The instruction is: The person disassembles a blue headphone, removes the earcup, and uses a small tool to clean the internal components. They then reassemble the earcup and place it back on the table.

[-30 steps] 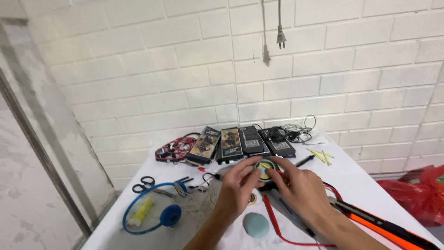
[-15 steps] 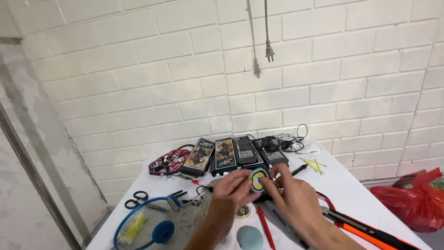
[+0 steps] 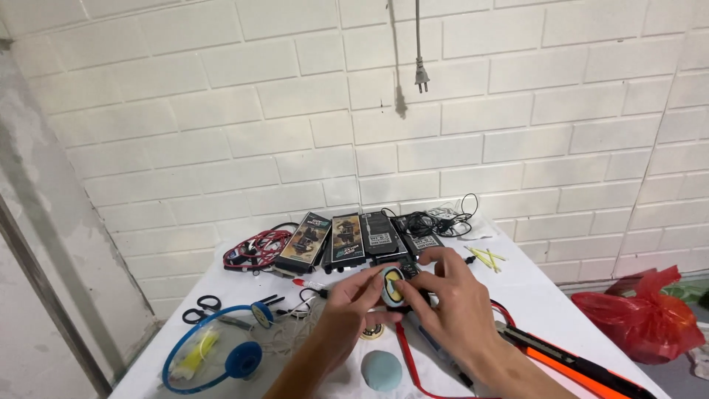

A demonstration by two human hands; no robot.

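Note:
Both my hands hold a small oval object [image 3: 393,285] with a yellow and dark face, just above the white table [image 3: 532,292]. My left hand [image 3: 353,310] grips its left side with the fingers curled round. My right hand [image 3: 450,299] covers its right side and top. Below the hands lie a small round disc [image 3: 371,332] and a pale blue-grey round pad [image 3: 381,369]. A red cable [image 3: 405,355] runs under my right wrist.
Several dark box-shaped devices [image 3: 347,240] lie in a row at the table's back, with red and black leads [image 3: 255,247] to their left and black wires [image 3: 436,219] to their right. Scissors [image 3: 201,309], a blue ring [image 3: 210,358], an orange-black tool [image 3: 569,355], a red bag [image 3: 642,318], a hanging plug [image 3: 421,75].
The view has tilted upward, so the table sits lower in the frame. Both hands stay closed around the oval object and have lifted it slightly toward the row of devices.

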